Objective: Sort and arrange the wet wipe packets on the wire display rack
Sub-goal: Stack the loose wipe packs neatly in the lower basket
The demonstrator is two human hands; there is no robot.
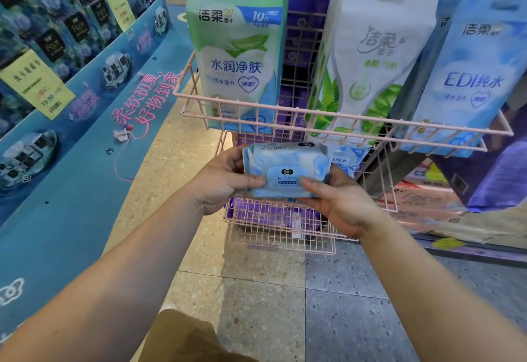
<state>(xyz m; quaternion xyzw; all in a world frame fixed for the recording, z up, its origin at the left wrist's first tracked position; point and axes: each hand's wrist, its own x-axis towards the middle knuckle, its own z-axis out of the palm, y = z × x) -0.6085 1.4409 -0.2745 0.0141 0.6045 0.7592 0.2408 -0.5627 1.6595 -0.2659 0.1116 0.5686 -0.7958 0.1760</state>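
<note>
Both hands grip one blue wet wipe packet [285, 170] between them, the left hand [225, 182] closed on its left end with the thumb across the front, the right hand [339, 204] closed on its lower right edge. The packet's long axis runs left to right, label facing up, held level just under the pink upper basket [328, 116] and above the lower basket [282, 227] of the wire rack. A second blue packet [346, 157] lies just behind it, probably on the middle tier, though wires hide its seat. Neither hand is nearer; the gap ahead lies straight forward.
</note>
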